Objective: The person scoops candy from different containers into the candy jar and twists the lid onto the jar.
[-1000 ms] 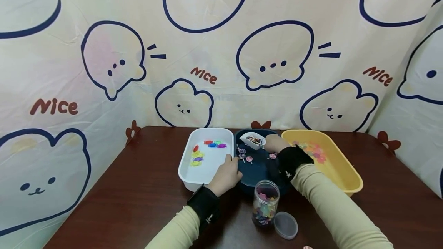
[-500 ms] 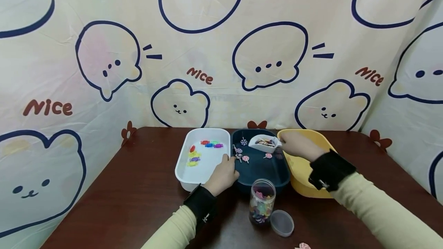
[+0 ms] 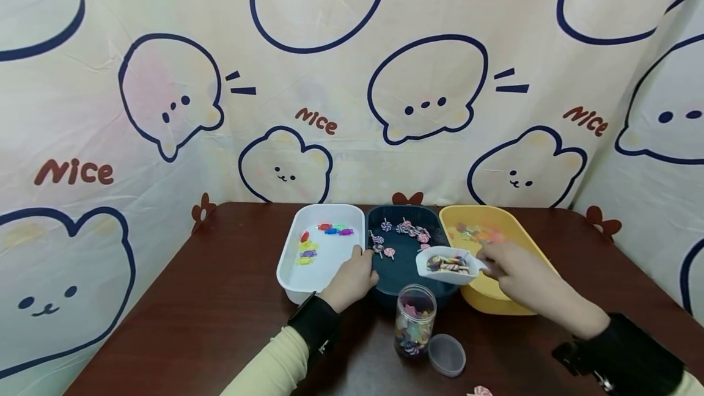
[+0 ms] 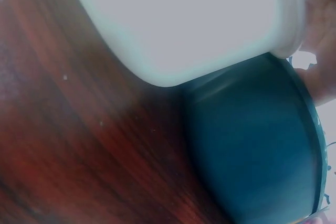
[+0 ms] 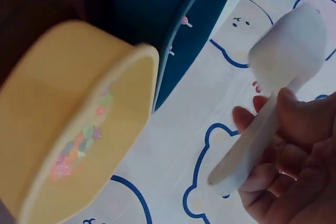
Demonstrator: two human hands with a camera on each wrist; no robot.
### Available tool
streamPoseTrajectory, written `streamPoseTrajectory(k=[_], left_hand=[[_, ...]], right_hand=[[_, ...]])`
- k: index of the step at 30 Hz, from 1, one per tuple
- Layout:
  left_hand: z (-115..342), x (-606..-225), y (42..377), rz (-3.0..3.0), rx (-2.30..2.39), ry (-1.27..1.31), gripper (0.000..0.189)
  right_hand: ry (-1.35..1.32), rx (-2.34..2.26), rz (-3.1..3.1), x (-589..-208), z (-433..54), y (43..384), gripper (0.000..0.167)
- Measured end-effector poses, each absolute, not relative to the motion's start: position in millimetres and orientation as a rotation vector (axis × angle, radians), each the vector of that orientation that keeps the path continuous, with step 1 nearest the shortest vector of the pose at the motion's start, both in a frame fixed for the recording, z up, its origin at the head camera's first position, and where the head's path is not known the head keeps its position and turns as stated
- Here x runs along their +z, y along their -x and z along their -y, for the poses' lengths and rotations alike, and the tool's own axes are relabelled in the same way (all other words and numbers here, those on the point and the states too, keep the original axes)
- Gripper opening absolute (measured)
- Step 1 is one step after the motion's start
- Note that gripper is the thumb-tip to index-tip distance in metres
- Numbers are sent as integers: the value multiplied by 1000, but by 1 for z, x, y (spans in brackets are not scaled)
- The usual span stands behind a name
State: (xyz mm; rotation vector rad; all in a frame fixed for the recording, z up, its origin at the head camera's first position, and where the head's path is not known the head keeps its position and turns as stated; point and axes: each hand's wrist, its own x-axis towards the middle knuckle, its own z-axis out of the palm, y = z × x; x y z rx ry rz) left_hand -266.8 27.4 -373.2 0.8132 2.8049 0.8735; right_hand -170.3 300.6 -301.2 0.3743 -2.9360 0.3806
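In the head view my right hand point(image 3: 519, 274) holds a white scoop point(image 3: 425, 266) by its handle, level over the front right of the dark blue bin point(image 3: 393, 286). Several striped twisted candies point(image 3: 448, 264) lie in the scoop. The right wrist view shows fingers and thumb wrapped round the handle point(image 5: 247, 153), with the scoop's underside facing the camera. My left hand point(image 3: 352, 278) grips the adjoining rims of the white bin point(image 3: 291, 283) and the dark blue bin. Small lollipops point(image 3: 412, 230) lie at the back and left of the dark blue bin.
Wrapped candies point(image 3: 309, 253) lie in the white bin. The yellow bin point(image 3: 514, 219), right of the dark one, holds translucent colourful pieces point(image 3: 478, 233). In front stand an open clear jar point(image 3: 415, 322) of mixed candy and its lid point(image 3: 447, 355). A pink lollipop point(image 3: 480, 391) lies at the front edge.
My right hand has drawn the scoop from the back of the dark blue bin toward me and to the right. Lollipops now show at the back there. My left hand stays on the rims.
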Motion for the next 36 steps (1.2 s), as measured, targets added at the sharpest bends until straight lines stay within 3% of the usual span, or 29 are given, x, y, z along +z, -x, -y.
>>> streamPoseTrajectory(k=[13, 19, 25, 28, 32, 36], left_hand=[[-20, -375, 256, -2901, 868, -850, 57], [-7, -373, 237, -2375, 1351, -1105, 60], [-10, -402, 236, -2131, 1306, -1192, 74], [-16, -405, 231, -2138, 1339, -1174, 66], [-19, -382, 211, -2124, 1441, -1076, 53], [-20, -374, 206, -2162, 1430, -1049, 51]], right_hand=[[-293, 74, 2803, -306, -290, 132, 20], [-297, -29, 2693, -306, -283, 120, 35], [-300, -28, 2663, -305, -277, 117, 42], [-297, -45, 2638, -304, -275, 116, 44], [-298, -61, 2631, -302, -274, 116, 44], [-299, -79, 2628, -300, -274, 115, 44]])
